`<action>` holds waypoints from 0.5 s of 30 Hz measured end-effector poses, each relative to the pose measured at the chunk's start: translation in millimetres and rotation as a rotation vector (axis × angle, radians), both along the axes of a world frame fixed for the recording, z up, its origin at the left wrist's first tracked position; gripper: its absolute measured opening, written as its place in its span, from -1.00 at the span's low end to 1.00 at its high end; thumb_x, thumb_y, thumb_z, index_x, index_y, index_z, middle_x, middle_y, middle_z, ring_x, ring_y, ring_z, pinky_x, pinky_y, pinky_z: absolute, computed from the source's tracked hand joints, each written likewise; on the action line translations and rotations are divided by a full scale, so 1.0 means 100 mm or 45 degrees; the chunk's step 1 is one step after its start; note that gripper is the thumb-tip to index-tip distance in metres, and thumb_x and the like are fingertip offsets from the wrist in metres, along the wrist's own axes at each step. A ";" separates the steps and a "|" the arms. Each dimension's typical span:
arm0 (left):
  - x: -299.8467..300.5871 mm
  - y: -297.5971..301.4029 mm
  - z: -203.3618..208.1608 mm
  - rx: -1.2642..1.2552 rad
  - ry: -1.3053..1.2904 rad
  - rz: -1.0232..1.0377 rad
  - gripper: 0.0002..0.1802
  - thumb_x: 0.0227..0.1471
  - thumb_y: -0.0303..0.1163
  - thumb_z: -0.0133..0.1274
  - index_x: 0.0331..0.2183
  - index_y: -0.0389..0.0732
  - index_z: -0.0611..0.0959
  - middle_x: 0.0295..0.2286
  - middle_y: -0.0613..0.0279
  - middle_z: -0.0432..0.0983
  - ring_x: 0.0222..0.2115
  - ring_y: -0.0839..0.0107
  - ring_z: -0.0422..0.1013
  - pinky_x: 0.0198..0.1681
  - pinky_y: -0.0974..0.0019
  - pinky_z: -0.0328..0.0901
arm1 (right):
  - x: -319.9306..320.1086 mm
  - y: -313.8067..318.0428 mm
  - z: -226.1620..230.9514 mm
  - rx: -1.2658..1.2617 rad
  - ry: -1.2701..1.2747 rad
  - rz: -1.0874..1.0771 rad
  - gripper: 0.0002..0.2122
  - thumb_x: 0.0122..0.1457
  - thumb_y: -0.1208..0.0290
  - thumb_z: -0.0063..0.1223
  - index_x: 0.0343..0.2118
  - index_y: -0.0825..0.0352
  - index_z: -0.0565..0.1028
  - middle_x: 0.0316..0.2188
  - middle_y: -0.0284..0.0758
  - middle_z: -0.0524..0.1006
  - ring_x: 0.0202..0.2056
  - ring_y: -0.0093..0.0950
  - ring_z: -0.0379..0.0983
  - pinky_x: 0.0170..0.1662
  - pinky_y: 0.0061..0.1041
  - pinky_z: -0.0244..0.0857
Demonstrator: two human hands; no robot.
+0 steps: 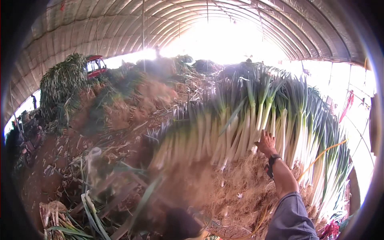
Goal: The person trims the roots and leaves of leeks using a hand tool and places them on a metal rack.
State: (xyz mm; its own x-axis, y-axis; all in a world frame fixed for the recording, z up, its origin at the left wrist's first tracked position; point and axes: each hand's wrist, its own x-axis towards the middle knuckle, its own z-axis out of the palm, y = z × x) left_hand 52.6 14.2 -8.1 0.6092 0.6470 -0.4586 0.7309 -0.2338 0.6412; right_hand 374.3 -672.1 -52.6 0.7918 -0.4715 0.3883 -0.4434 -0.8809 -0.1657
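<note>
A long, curved row of leeks [244, 132] stands upright, packed side by side, with white stalks below and dark green leaves above. My right hand [267, 143] reaches into the middle of this row. Its fingers point up against the white stalks, spread and apart, with the thumb out to the left. No stalk shows clearly gripped in it. A dark band [273, 159] is around the wrist, and a grey-blue sleeve [291, 218] covers the forearm. My left hand is out of view.
Tangled roots [248, 192] spread in front of the row. Cut stalks and leaves [94, 216] lie at the lower left, partly blurred. A yellow cord [322, 154] crosses the row at right. Behind stand a leafy heap [62, 88] and a red vehicle [96, 66] under an arched roof.
</note>
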 end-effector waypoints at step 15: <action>-0.11 0.23 -0.13 0.001 -0.027 -0.020 -0.37 0.24 -0.14 0.04 0.21 -0.29 0.35 0.11 0.00 0.37 0.08 0.12 0.35 0.08 0.08 0.32 | 0.21 2.35 -0.31 -0.062 0.336 1.020 -0.37 0.09 0.07 0.21 0.11 0.42 0.35 0.05 -0.01 0.43 0.07 -0.05 0.35 0.15 -0.17 0.27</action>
State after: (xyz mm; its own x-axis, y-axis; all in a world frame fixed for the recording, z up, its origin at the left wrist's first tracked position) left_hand 42.0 37.4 -20.6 0.6287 0.6376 -0.4452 0.7136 -0.2455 0.6561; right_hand 394.9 -437.2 -83.5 0.9473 0.2833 0.1494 0.2994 -0.9490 -0.0984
